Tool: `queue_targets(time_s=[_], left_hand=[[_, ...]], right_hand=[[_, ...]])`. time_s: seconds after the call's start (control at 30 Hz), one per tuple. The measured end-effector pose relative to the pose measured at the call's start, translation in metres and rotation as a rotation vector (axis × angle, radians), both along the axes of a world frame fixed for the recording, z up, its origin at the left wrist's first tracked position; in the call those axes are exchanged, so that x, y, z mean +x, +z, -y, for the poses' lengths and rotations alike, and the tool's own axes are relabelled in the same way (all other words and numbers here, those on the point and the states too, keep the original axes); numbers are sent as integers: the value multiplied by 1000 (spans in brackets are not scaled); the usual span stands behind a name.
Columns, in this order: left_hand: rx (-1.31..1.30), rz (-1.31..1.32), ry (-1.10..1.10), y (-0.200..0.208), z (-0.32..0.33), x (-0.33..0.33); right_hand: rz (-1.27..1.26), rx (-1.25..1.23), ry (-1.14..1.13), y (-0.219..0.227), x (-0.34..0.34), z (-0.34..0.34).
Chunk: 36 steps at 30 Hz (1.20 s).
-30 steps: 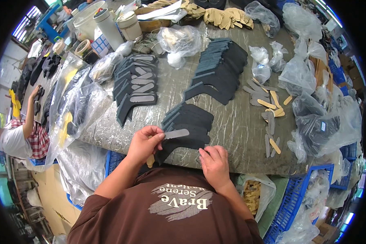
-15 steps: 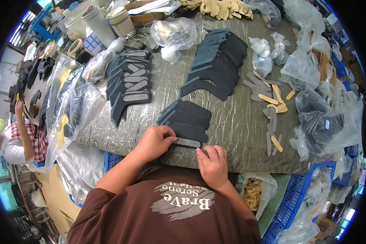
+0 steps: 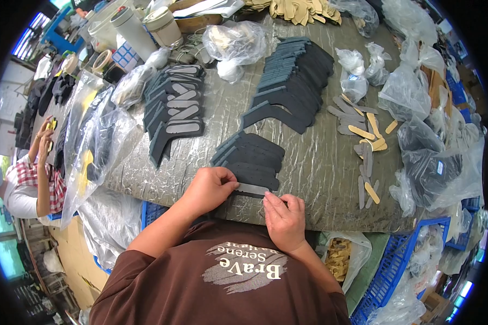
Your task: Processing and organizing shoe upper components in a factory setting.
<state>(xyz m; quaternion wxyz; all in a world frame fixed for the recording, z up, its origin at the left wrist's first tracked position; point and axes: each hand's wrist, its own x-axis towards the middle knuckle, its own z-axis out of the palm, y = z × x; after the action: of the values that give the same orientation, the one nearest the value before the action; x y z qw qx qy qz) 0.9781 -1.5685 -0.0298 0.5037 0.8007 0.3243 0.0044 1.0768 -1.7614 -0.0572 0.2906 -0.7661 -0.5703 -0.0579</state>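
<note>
A slim grey strip (image 3: 252, 189) with a rounded end lies between my hands at the table's near edge, over the front of a fanned stack of dark foam-like pieces (image 3: 250, 155). At its left end, the thumb and forefinger of my left hand (image 3: 211, 188) pinch it. My right hand (image 3: 286, 218) is closed, with its fingertips gripping the strip's right end. Further off stands a larger fanned stack of dark angled pieces (image 3: 295, 81). To the left, a row of similar dark pieces (image 3: 160, 130) carries grey strips on its ends.
Loose grey and tan strips (image 3: 375, 130) are scattered at the right. Plastic bags (image 3: 404, 92) crowd the table's right side, and tubs (image 3: 162, 27) stand far left. A blue crate (image 3: 387, 276) sits below the right edge. A co-worker (image 3: 35, 187) is at the far left.
The grey strip looks narrower, its face tilted, with both hands still at its ends. At the far left, the co-worker's hands have come together around a black-and-yellow item.
</note>
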Motion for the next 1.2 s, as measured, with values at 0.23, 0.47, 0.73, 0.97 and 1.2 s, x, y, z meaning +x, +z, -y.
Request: queue_targets(time_s=[0.23, 0.47, 0.73, 0.97, 1.2], left_hand=[[184, 21, -80, 4, 2, 3], [424, -6, -173, 6, 7, 6], [427, 169, -146, 17, -10, -11], [702, 11, 207, 42, -94, -20], [569, 341, -410, 37, 8, -7]], right_hand=[[-28, -33, -35, 3, 0, -1], [-37, -36, -55, 5, -2, -2], [-171, -40, -53, 10, 7, -5], [-101, -91, 44, 9, 12, -23], [-559, 149, 116, 37, -3, -42]])
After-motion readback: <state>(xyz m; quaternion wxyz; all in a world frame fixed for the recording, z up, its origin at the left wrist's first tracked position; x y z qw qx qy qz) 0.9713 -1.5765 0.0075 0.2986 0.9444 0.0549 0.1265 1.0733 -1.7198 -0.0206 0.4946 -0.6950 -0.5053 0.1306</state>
